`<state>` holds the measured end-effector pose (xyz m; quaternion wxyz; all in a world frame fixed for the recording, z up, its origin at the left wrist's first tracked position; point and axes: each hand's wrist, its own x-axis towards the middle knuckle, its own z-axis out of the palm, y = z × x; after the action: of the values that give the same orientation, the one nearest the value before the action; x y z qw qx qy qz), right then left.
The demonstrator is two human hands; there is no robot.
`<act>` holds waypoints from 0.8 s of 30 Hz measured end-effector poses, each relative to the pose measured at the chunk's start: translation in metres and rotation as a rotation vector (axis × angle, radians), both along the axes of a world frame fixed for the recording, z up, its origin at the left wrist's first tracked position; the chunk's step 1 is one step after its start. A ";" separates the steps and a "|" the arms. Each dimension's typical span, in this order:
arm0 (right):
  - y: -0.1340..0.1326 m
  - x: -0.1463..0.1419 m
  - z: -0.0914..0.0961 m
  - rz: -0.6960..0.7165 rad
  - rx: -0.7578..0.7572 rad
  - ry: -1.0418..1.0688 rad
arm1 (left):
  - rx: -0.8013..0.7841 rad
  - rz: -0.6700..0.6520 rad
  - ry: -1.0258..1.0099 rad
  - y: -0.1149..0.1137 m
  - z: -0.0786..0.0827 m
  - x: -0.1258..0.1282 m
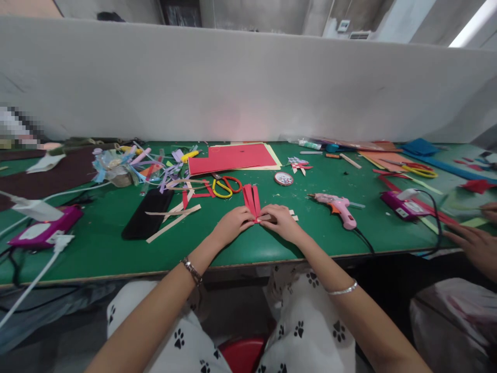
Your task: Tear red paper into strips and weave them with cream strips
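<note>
Close to the table's front edge, my left hand (235, 221) and my right hand (282, 223) meet over a fan of red paper strips (250, 197). Both hands are closed, with fingertips pinching the lower end of the strips, whose free ends point away from me. A brownish strip (265, 218) lies under my right fingers, and pale strip ends (294, 214) show just right of that hand. Scissors with yellow and red handles (223, 187) lie beyond my left hand. What sits between the fingertips is partly hidden.
A pink glue gun (337, 206) lies right, its cord running off the front edge. Black phone (145, 220), beige strips (174, 223) and purple power strip (46, 228) are left. Red sheets (233, 158) and a round bead dish (283, 178) lie behind. Another person's hand (476, 246) is far right.
</note>
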<state>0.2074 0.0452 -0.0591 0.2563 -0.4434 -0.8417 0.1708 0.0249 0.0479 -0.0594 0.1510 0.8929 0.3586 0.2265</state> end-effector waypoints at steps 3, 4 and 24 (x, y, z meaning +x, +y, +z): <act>0.002 0.001 -0.002 0.015 0.000 0.029 | -0.005 0.009 0.009 0.000 0.000 0.001; 0.002 0.001 -0.003 0.020 0.000 0.038 | -0.012 0.023 0.011 0.000 0.000 0.002; 0.002 -0.003 -0.004 0.007 0.038 0.084 | 0.050 0.041 0.133 0.002 0.000 0.005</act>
<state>0.2048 0.0467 -0.0632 0.2994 -0.4280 -0.8348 0.1741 0.0295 0.0499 -0.0598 0.0995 0.9020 0.3803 0.1786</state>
